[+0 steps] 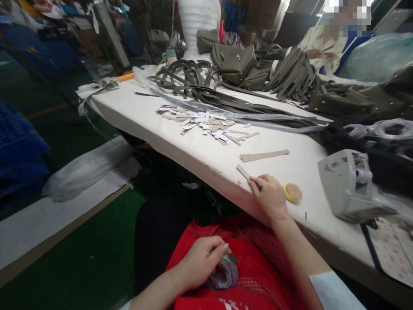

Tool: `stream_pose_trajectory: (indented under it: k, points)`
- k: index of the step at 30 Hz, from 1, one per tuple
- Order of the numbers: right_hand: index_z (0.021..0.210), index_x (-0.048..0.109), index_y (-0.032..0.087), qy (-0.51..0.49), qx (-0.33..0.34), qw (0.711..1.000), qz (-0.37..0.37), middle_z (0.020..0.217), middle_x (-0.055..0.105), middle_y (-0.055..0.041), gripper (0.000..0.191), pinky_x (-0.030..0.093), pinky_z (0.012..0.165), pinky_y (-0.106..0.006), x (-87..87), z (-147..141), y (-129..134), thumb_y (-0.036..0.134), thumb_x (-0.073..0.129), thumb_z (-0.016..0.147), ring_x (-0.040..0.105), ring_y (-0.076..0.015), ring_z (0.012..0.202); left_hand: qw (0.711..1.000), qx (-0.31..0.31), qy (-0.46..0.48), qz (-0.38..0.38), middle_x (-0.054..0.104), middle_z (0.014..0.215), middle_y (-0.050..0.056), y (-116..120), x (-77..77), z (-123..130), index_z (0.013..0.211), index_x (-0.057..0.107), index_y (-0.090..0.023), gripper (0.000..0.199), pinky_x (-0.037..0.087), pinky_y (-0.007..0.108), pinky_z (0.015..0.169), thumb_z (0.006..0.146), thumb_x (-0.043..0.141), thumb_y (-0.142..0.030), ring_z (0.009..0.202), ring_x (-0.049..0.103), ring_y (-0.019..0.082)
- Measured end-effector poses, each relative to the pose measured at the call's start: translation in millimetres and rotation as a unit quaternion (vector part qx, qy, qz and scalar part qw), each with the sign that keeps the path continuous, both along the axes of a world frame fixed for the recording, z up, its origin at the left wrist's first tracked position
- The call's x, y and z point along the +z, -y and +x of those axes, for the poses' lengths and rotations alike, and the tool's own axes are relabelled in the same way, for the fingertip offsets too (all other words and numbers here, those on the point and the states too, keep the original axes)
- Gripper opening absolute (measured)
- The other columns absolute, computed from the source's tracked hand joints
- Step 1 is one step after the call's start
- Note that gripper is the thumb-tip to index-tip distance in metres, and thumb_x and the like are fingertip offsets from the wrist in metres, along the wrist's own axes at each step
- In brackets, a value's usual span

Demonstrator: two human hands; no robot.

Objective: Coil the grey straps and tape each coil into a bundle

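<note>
My right hand [269, 193], closed in a pinch, holds one end of a short beige strip [243, 172] at the table's near edge. Just ahead of it lies a longer beige strip [265, 155]. A round yellow-rimmed pad [293, 192] sits right beside that hand. Over the red apron [254, 258], my left hand [206, 258] is curled around a coil of clear cord [226, 274]. A small dark olive piece [232, 258] pokes out by its thumb; its full shape is hidden. Farther back is a loose pile of beige and white strips [209, 125].
Dark olive straps [219, 99] and bags [237, 62] crowd the far side of the white table [129, 107]. At right stands a pale grey tape dispenser-like device [342, 185], near more clear coils [393, 129]. Another person [325, 47] works across the table.
</note>
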State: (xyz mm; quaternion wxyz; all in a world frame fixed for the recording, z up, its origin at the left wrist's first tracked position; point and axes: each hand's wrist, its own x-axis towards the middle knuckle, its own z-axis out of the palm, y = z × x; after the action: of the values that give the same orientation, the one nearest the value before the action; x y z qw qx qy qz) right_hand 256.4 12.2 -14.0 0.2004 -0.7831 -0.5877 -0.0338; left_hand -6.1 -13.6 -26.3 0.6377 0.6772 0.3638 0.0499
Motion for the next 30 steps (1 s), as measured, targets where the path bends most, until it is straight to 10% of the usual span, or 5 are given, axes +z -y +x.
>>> stream_pose_trajectory:
  k: [30]
  points:
    - [0.083, 0.077, 0.024, -0.083, -0.035, 0.996, -0.028, 0.084, 0.069, -0.0043, 0.032, 0.04, 0.066, -0.03, 11.1, 2, -9, 0.042, 0.052, 0.091, 0.061, -0.0191, 0.078, 1.0, -0.019, -0.017, 0.004, 0.069, 0.081, 0.004, -7, 3.8, 8, 0.089, 0.07, -0.015, 0.047, 0.042, 0.023, 0.069, 0.093, 0.04, -0.051, 0.076, 0.061, 0.016]
